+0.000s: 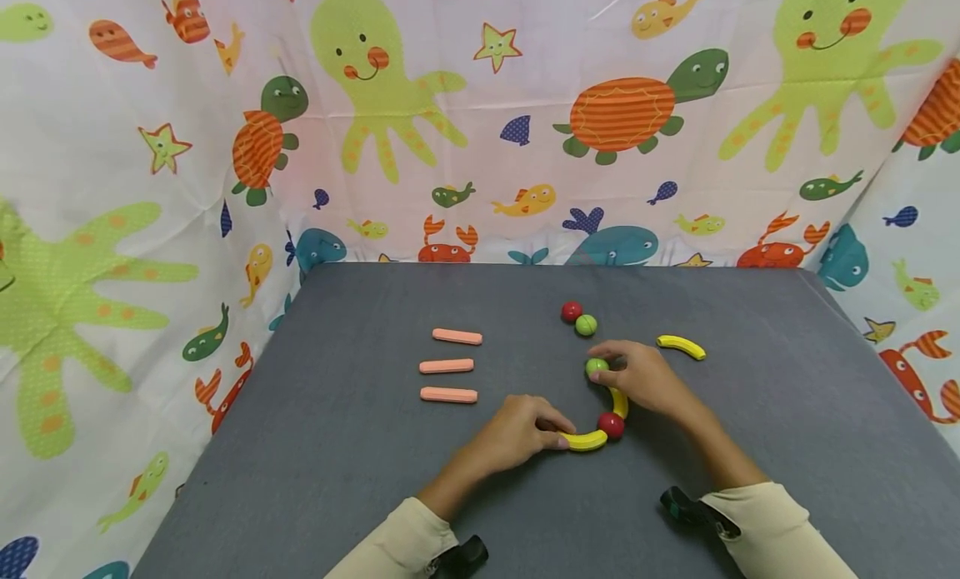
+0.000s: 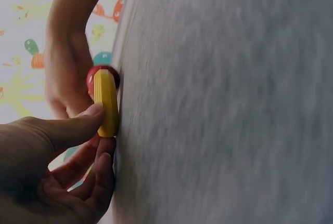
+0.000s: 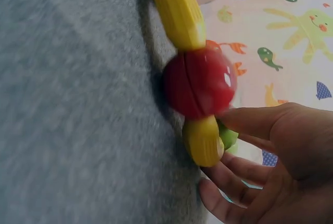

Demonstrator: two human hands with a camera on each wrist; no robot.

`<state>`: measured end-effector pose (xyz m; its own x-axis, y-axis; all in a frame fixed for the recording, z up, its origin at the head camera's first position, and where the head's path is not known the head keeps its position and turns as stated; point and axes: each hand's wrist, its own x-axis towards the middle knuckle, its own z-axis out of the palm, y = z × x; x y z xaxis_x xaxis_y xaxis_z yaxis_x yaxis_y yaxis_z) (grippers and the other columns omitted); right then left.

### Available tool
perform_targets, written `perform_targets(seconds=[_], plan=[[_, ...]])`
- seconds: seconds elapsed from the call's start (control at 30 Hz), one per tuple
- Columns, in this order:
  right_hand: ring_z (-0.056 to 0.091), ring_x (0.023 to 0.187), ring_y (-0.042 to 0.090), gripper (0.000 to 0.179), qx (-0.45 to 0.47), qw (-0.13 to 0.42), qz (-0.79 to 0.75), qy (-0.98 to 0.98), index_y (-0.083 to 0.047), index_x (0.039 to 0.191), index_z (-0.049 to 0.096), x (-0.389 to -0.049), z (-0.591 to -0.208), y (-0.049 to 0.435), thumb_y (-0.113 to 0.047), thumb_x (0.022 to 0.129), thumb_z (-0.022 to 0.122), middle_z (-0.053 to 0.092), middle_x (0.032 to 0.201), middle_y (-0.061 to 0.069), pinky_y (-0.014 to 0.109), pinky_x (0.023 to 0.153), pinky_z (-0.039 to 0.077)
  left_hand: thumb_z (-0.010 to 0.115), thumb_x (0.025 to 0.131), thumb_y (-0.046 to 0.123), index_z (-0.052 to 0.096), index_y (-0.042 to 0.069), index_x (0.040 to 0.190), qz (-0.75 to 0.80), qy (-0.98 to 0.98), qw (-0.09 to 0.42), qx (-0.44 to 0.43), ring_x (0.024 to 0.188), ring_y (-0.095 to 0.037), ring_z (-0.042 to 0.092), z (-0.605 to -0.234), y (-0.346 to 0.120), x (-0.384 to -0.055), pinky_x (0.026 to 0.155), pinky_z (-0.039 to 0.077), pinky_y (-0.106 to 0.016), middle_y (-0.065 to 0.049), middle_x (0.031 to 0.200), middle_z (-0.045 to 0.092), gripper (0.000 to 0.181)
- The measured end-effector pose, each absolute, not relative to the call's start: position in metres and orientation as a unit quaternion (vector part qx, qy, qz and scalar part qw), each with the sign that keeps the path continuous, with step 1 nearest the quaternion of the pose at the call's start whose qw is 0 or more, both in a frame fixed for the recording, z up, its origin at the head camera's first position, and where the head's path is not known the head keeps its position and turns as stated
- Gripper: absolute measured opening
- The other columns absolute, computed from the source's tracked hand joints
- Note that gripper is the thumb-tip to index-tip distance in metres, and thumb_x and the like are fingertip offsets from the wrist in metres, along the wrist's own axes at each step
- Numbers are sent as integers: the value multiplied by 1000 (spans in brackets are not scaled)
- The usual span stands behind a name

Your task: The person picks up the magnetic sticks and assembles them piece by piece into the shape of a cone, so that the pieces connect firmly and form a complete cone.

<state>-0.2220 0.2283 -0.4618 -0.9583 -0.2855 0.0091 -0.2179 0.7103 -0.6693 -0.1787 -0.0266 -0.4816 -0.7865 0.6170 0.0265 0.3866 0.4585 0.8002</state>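
My left hand (image 1: 517, 436) pinches the end of a yellow toy banana (image 1: 588, 441) between thumb and fingers, low over the grey table. At that banana's other end sits a shiny red ball (image 1: 611, 426) with a groove round it, seen large in the right wrist view. A second toy banana (image 1: 619, 402) curves up from the red ball to a green ball (image 1: 596, 366). Thumb and fingers of my right hand (image 1: 643, 377) grip this green ball, which is mostly hidden behind the second banana in the right wrist view. Together the pieces form a curved row.
Three pink sticks (image 1: 447, 366) lie stacked in a column at the left. Farther back, another red ball (image 1: 572, 311) sits beside another green ball (image 1: 586, 325). A loose toy banana (image 1: 681, 346) lies right of my right hand. A sea-animal print curtain (image 1: 480, 146) borders the grey table (image 1: 337, 479).
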Motion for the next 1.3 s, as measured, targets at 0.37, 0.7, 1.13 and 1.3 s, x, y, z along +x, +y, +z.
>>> perform_targets(seconds=[0.37, 0.7, 1.13, 1.3], plan=[[70, 79, 19, 37, -73, 109, -396, 909, -5, 129, 72, -206, -457, 243, -27, 100, 77, 69, 122, 17, 35, 71, 59, 82, 94, 14, 81, 5, 112, 439, 864, 88, 229, 87, -5, 65, -478, -45, -188, 77, 54, -21, -3, 104, 75, 20], [70, 81, 17, 38, -105, 118, -414, 897, -5, 128, 72, -194, -457, 250, -27, 98, 78, 72, 116, 12, 31, 70, 57, 85, 91, 15, 80, 3, 115, 461, 866, 84, 174, 84, -6, 65, -477, -42, -196, 74, 54, -24, -3, 101, 75, 27], [68, 87, 16, 40, -132, 131, -427, 885, -6, 129, 71, -186, -459, 256, -24, 95, 81, 73, 118, 12, 28, 71, 55, 83, 92, 16, 80, 2, 112, 460, 872, 78, 148, 85, -9, 66, -475, -38, -216, 74, 54, -25, -2, 96, 77, 25], [69, 91, 19, 43, -130, 132, -424, 887, -8, 130, 72, -184, -460, 255, -27, 93, 82, 75, 112, 7, 29, 71, 54, 83, 91, 13, 81, 3, 109, 447, 879, 69, 149, 81, -6, 64, -473, -36, -223, 70, 52, -23, -2, 92, 77, 20]])
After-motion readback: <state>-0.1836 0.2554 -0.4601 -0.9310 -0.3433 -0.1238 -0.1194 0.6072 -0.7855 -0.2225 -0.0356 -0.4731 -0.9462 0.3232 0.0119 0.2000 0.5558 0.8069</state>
